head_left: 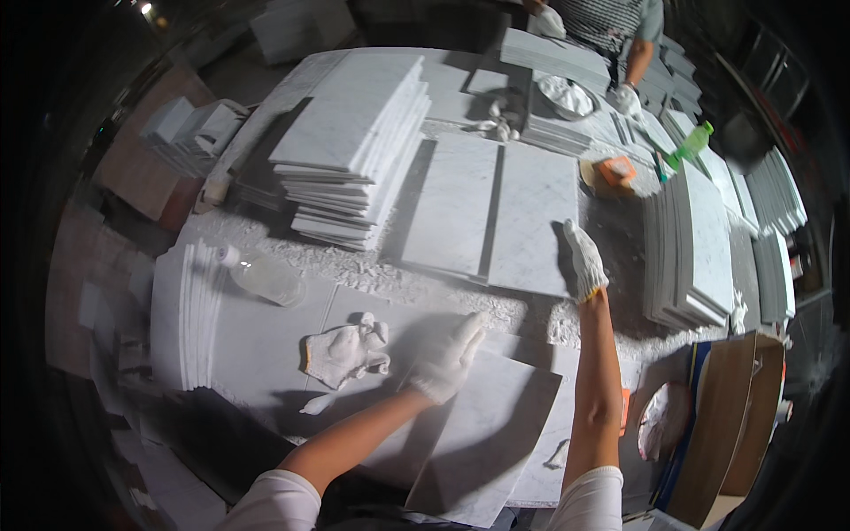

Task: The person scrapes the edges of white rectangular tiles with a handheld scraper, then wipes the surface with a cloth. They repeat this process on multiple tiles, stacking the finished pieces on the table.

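Observation:
My right hand (586, 264), in a white knit glove, reaches forward with fingers stretched out beside the right edge of a pale marble tile (533, 221). Whether it touches that edge I cannot tell. A second marble tile (453, 205) lies flat just left of it, with a narrow dark gap between them. My left hand (445, 361), also gloved, is held with fingers extended above the far left corner of a nearer marble tile (491, 434). Neither hand holds anything. An empty white glove (347, 351) lies to the left of my left hand.
A tall tile stack (350, 124) stands at the far left, another tile stack (691, 243) at the right. A clear bottle (266, 276) lies at left; a green bottle (692, 146) and a white-filled bowl (567, 97) are farther back. A co-worker's gloved hand (627, 99) is beyond.

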`<state>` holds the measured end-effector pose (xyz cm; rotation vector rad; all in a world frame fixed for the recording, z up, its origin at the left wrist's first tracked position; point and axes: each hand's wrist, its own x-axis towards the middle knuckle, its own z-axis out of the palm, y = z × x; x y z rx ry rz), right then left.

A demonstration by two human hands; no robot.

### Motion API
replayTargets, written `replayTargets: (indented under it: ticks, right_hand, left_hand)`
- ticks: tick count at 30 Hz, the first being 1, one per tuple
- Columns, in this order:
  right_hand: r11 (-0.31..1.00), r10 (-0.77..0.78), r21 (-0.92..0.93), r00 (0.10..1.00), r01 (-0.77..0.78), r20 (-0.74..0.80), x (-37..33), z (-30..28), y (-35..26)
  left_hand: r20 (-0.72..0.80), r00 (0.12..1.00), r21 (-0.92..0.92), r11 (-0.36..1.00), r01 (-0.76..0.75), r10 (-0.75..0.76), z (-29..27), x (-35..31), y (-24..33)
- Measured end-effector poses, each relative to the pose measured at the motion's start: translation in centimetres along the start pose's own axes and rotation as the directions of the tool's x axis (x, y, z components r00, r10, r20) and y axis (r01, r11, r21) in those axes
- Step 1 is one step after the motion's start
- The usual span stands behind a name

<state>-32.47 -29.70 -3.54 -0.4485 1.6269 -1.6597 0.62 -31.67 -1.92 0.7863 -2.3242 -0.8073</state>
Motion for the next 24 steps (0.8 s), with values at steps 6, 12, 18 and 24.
replayTargets:
  ticks: [6,12,18,24]
  right_hand:
    - [0.963,-0.267,-0.047,0.963,0.266,-0.018,-1.3,3.7,-3.4]
    - [0.906,-0.132,0.414,0.987,0.084,0.090,-4.4,12.3,-12.0]
    - [0.952,-0.284,0.234,0.850,0.196,0.443,-3.6,23.4,-16.1]
    - [0.948,-0.166,0.314,0.745,-0.060,0.646,2.1,31.8,-15.4]
  left_hand:
    - [0.030,0.999,-0.074,0.997,0.018,-0.015,-0.1,-0.3,-0.1]
    - [-0.159,0.978,-0.121,0.981,-0.154,0.134,-0.3,0.4,0.0]
    - [-0.151,0.981,-0.215,0.964,-0.154,0.123,-0.4,0.4,-0.8]
    - [-0.133,0.982,-0.161,0.975,-0.155,0.134,2.1,-0.3,-2.8]
